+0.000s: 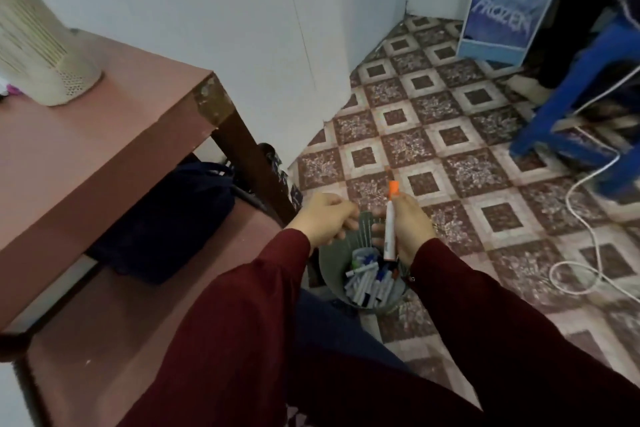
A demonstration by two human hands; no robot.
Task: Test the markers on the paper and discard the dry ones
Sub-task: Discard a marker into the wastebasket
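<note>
Evidently the marker [390, 232] is on its way out. The right hand [412, 229] has its fingers clasped round the white barrel, orange cap [393, 190] pointing up, directly above the grey bin [327, 263] on the tiled floor, which suggests it was judged dry and is about to be dropped. A heap of discarded markers [367, 282] lying in the bin fits that reading. The left hand [322, 218] sits just beside the bin's far rim with its fingers curled. A grey upright piece [365, 224] stands between the two hands, perhaps a flap or lid held back to keep the opening free, but I cannot tell whether the left fingers actually grasp it. The paper is nowhere in view; only a corner of the bench [104, 135] shows, carrying a cream slatted appliance [45, 55] cut off by the frame. Blur makes the bin's contents hard to sort by colour
</note>
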